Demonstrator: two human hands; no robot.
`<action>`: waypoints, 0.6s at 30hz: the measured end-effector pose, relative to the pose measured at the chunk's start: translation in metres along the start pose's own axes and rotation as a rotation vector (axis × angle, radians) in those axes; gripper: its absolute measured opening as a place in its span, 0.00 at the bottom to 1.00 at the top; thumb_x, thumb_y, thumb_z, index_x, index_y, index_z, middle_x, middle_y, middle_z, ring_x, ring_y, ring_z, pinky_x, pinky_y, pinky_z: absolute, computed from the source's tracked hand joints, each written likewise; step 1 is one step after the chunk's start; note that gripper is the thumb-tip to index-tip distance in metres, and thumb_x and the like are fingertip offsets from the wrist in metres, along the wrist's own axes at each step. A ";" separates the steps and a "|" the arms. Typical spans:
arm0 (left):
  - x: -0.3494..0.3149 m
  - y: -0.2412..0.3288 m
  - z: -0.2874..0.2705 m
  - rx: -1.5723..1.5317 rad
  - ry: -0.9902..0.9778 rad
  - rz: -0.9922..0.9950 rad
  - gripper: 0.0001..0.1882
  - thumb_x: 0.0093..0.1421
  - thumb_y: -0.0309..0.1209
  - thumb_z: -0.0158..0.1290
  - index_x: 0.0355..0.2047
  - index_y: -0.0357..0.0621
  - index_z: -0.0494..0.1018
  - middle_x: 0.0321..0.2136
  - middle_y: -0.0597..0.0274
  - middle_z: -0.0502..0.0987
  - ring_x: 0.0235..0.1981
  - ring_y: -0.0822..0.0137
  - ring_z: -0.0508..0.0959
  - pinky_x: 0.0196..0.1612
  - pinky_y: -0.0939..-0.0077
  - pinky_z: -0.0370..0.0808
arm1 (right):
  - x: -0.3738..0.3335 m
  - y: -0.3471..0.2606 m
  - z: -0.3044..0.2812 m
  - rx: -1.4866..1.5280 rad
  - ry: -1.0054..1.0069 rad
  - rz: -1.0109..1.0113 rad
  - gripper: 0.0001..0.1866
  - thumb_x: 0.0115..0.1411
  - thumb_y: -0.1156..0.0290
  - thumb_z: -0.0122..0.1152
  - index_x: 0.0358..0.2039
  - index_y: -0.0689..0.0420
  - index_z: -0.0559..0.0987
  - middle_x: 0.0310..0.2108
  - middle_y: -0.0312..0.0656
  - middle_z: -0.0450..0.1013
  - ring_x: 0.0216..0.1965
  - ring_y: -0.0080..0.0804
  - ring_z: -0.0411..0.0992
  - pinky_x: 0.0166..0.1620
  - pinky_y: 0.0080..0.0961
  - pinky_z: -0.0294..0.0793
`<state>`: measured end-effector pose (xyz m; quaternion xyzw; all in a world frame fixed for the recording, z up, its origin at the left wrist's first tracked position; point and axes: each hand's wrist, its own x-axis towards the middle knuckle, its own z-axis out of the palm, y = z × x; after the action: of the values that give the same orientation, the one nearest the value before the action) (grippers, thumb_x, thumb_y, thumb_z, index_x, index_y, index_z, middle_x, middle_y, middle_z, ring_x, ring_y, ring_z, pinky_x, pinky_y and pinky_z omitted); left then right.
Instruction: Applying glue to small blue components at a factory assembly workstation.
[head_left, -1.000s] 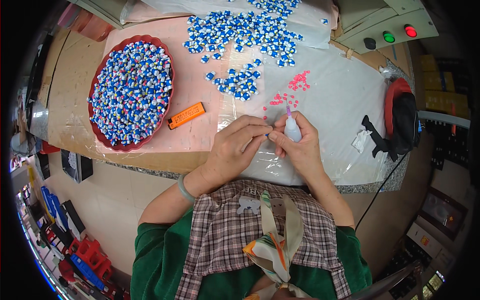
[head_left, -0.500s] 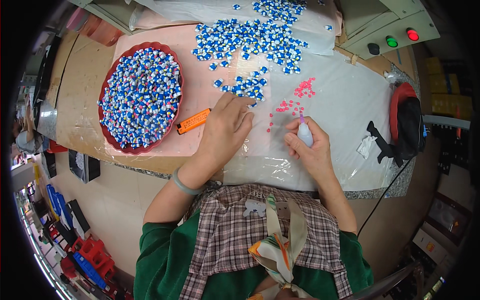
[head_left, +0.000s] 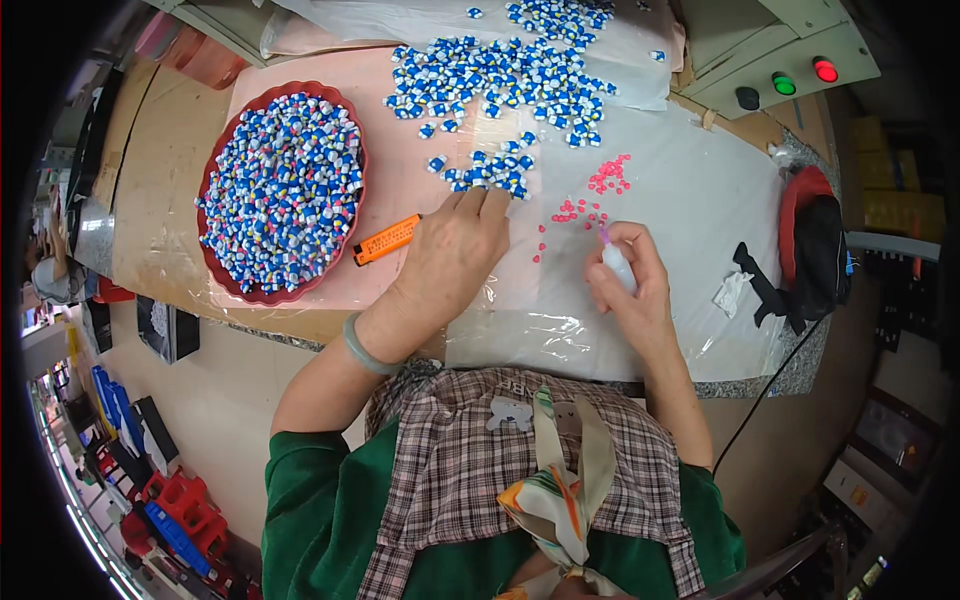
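Observation:
My left hand (head_left: 460, 245) is at the near edge of a small group of blue-and-white pieces (head_left: 490, 172). Its fingers are bent and close together; the thumb and whatever lies under the fingertips are hidden. In my right hand (head_left: 638, 285) is a small whitish squeeze bottle (head_left: 618, 266), its thin purple tip slanting up toward some tiny pink pieces (head_left: 568, 211). More pink pieces (head_left: 608, 176) lie in a cluster beyond. An orange utility knife (head_left: 388, 240) rests left of my left hand.
A red scalloped tray (head_left: 362, 190) heaped with blue, white and pink pieces stands at the left. Many blue-and-white pieces (head_left: 480, 75) spread across the back. A grey box with lit buttons (head_left: 783, 83) and a black-and-red bag (head_left: 815, 245) are at the right.
My left hand's fingers have drawn together and turned toward the near pieces, the thumb going out of sight. My right hand has shifted slightly right with the squeeze bottle, its tip slightly lower.

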<state>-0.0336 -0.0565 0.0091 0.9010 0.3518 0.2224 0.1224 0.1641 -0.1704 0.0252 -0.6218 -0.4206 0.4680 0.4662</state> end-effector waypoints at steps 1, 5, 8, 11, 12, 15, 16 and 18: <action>-0.001 -0.003 0.000 -0.019 0.038 0.009 0.05 0.53 0.25 0.52 0.30 0.40 0.69 0.24 0.55 0.72 0.27 0.55 0.76 0.28 0.64 0.74 | -0.001 -0.005 -0.002 0.104 -0.006 0.029 0.12 0.59 0.77 0.56 0.44 0.57 0.70 0.32 0.37 0.70 0.22 0.16 0.64 0.23 0.14 0.62; -0.009 -0.005 -0.009 -0.243 -0.039 -0.034 0.06 0.55 0.22 0.53 0.35 0.37 0.73 0.29 0.54 0.76 0.30 0.58 0.78 0.32 0.69 0.75 | -0.001 -0.009 -0.009 0.251 -0.050 0.008 0.10 0.60 0.77 0.53 0.43 0.59 0.70 0.38 0.41 0.68 0.23 0.20 0.67 0.22 0.15 0.63; -0.017 0.004 -0.018 -0.842 -0.272 -0.459 0.07 0.60 0.23 0.52 0.39 0.36 0.75 0.35 0.59 0.79 0.35 0.69 0.80 0.35 0.75 0.75 | 0.000 -0.011 -0.008 0.177 -0.005 -0.094 0.10 0.60 0.77 0.55 0.42 0.61 0.70 0.39 0.42 0.68 0.24 0.22 0.70 0.20 0.15 0.65; -0.025 0.010 -0.012 -1.325 -0.258 -0.574 0.10 0.64 0.25 0.52 0.45 0.35 0.74 0.40 0.62 0.78 0.40 0.74 0.79 0.38 0.80 0.75 | -0.001 -0.008 -0.012 0.198 0.015 -0.183 0.11 0.60 0.75 0.57 0.43 0.62 0.70 0.39 0.45 0.70 0.23 0.24 0.71 0.19 0.14 0.67; -0.025 0.014 -0.012 -1.342 -0.263 -0.577 0.10 0.63 0.24 0.52 0.45 0.35 0.74 0.40 0.62 0.78 0.41 0.72 0.79 0.39 0.81 0.75 | -0.001 -0.008 -0.011 0.197 0.016 -0.181 0.11 0.60 0.75 0.57 0.43 0.62 0.70 0.39 0.45 0.70 0.23 0.24 0.71 0.19 0.14 0.67; -0.027 0.022 -0.012 -1.385 -0.251 -0.570 0.11 0.62 0.21 0.52 0.45 0.34 0.74 0.41 0.60 0.78 0.41 0.71 0.79 0.41 0.82 0.75 | -0.003 -0.015 -0.009 0.226 0.130 -0.202 0.14 0.60 0.75 0.59 0.45 0.62 0.70 0.37 0.47 0.74 0.22 0.23 0.71 0.19 0.14 0.66; -0.027 0.024 -0.011 -1.410 -0.233 -0.559 0.11 0.62 0.20 0.53 0.45 0.33 0.74 0.42 0.59 0.78 0.42 0.71 0.79 0.42 0.83 0.76 | -0.005 -0.020 -0.008 0.155 0.159 -0.212 0.15 0.60 0.74 0.59 0.47 0.62 0.70 0.36 0.47 0.75 0.21 0.23 0.70 0.19 0.15 0.66; -0.028 0.026 -0.011 -1.397 -0.234 -0.557 0.11 0.61 0.20 0.53 0.45 0.33 0.74 0.42 0.59 0.77 0.42 0.71 0.79 0.42 0.83 0.76 | -0.007 -0.026 -0.005 0.083 0.188 -0.221 0.16 0.61 0.73 0.59 0.48 0.63 0.70 0.34 0.48 0.75 0.21 0.22 0.70 0.20 0.15 0.66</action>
<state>-0.0424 -0.0942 0.0196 0.5095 0.3284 0.2575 0.7525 0.1649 -0.1725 0.0526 -0.5930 -0.4212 0.3707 0.5775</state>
